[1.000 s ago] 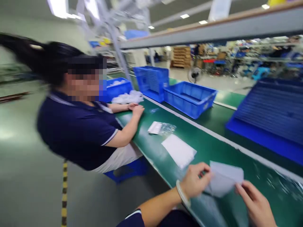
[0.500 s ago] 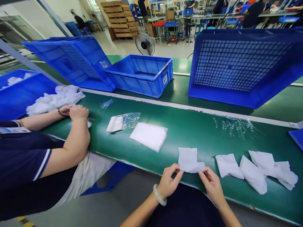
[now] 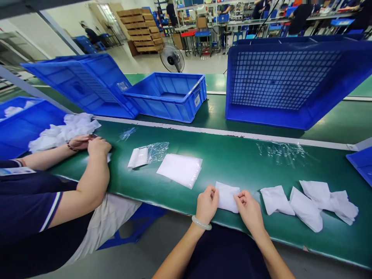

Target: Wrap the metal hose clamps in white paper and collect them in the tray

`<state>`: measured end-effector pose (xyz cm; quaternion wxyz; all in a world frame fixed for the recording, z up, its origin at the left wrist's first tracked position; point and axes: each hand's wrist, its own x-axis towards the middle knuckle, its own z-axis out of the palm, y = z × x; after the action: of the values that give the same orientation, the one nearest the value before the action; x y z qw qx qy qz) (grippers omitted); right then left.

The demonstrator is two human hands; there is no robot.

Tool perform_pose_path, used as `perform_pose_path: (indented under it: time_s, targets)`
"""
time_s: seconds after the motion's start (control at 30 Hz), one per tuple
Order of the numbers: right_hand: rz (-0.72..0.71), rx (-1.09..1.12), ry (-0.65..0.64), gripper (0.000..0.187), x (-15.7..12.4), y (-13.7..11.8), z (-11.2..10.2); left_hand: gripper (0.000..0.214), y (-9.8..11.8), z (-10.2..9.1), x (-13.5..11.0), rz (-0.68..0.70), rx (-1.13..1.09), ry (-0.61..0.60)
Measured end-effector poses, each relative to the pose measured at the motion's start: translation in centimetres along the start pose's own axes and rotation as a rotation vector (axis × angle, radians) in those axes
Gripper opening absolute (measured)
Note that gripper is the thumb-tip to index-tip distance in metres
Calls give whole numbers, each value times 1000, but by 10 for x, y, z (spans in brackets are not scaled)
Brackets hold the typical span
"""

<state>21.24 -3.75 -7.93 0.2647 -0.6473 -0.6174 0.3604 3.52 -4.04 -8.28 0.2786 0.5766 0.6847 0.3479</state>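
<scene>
A small white packet, thin like paper or foam and folded over, (image 3: 227,197) lies on the green work surface (image 3: 174,133) near its front edge. My left hand (image 3: 207,203) pinches its left side, and my right hand (image 3: 248,209) pinches its right side. Whatever may be inside the packet is hidden. To the right lie several similar folded white packets (image 3: 305,209). A stack of flat white sheets (image 3: 179,169) is left of my hands, beside a smaller white piece in a clear bag (image 3: 138,157).
A co-worker's hands (image 3: 95,145) are at the left, beside a heap of white packets (image 3: 65,130). Blue crates (image 3: 171,97) stand along the back, one large crate (image 3: 270,81) tilted up. Clear plastic pieces (image 3: 286,153) lie at the back right.
The white sheet's upper flap has been folded down, making a compact packet. My hands have moved up along its sides. The camera view has shifted slightly.
</scene>
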Motion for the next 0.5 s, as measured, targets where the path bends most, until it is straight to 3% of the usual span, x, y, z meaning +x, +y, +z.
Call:
perform_pose_path:
  time_s: [0.1, 0.17, 0.27, 0.33, 0.43, 0.5]
  targets:
    - [-112, -121, 159, 32, -3, 0, -3, 24, 4, -2, -1, 180, 178, 161]
    - [-302, -205, 203, 40, -9, 0, -1, 42, 6, 0, -7, 353, 254, 136]
    - [-583, -331, 0, 58, -20, 0, 1, 56, 3, 4, -18, 494, 355, -114]
    - [-628, -384, -127, 66, -21, 0, -9, 61, -4, -3, -20, 469, 381, -152]
    - [-570, -401, -74, 62, 0, 2, -51, 65, -9, -43, -7, 380, 353, 44]
    - [-541, -402, 90, 55, 36, 5, -93, 65, 0, -82, 10, 352, 317, 315]
